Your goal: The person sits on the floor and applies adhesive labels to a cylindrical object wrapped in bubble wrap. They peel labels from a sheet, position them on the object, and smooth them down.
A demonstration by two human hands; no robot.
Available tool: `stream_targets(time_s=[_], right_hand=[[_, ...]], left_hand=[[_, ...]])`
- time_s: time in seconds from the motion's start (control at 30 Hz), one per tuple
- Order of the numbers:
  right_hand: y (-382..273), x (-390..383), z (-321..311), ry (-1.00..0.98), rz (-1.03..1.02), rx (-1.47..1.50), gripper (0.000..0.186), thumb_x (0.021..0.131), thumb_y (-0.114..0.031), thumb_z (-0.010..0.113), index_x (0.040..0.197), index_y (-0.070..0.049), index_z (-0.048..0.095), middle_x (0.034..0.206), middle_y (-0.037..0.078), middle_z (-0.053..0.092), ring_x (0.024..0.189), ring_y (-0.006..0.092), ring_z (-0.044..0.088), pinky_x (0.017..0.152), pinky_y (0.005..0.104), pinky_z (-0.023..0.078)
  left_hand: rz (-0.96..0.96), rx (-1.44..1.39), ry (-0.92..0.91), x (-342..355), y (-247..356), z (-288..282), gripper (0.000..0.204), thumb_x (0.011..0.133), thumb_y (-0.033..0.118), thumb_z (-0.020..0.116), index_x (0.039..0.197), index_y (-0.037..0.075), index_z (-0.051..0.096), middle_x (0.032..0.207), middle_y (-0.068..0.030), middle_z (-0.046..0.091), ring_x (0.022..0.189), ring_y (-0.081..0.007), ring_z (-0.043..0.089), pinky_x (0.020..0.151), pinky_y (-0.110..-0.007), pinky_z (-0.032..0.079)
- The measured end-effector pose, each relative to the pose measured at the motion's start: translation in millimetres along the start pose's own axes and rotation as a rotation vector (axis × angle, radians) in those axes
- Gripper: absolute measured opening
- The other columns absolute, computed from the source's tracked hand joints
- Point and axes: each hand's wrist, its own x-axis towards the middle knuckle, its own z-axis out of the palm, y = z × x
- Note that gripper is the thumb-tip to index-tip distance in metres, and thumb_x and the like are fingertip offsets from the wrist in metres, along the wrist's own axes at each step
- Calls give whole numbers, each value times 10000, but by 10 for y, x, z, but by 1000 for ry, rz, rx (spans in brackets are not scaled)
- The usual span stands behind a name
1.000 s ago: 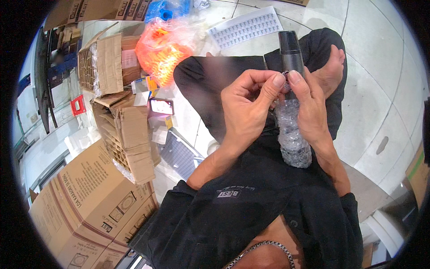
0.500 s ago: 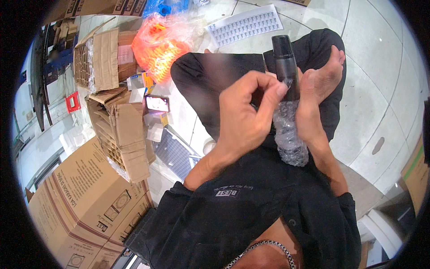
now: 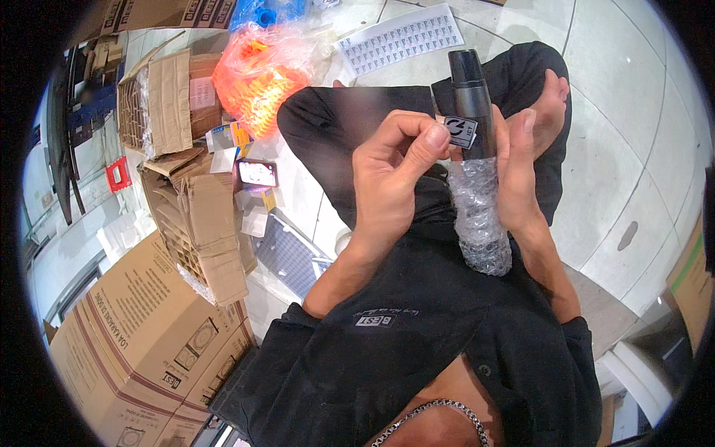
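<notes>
A long black handle, which looks like a microphone [image 3: 469, 82], lies lengthwise before me, its near part wrapped in clear bubble wrap [image 3: 478, 212]. My right hand [image 3: 518, 164] cradles it from the right, fingers partly hidden behind it and thumb raised off its surface. Between thumb and forefinger of my left hand [image 3: 395, 164] is a small black-and-silver sticker [image 3: 461, 132]. The sticker's printed side faces up, over the black handle just beyond the wrap's edge. Whether it touches the handle I cannot tell.
Beyond my crossed legs lies a sheet of small labels [image 3: 402, 41]. To the left are a bag of orange netting [image 3: 261, 82], a lit phone [image 3: 258, 173], divided cartons [image 3: 201, 231], a grey gridded panel [image 3: 287, 253] and a large printed box [image 3: 141, 320].
My left hand has shifted slightly left, and the sticker has turned so its face shows. My right thumb has lifted away from the handle.
</notes>
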Motion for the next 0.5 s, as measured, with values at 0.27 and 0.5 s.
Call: stream_targets(time_s=[0.27, 0.5], right_hand=[[-70, -49, 54, 24, -21, 116, 506, 1015, -507, 348, 1006, -33, 525, 835, 15, 500, 803, 125, 467, 756, 283, 391], [-106, -11, 70, 117, -19, -166, 491, 1011, -466, 385, 969, -1, 540, 905, 72, 520, 874, 154, 466, 824, 300, 382]], left_hand=[[5, 40, 115, -56, -174, 119, 144, 922, 132, 668, 905, -11, 657, 886, -42, 642, 798, -119, 587, 768, -269, 467], [62, 139, 125, -59, -201, 139, 165, 923, 125, 681, 889, -33, 646, 932, -41, 606, 781, -78, 549, 704, -230, 450]])
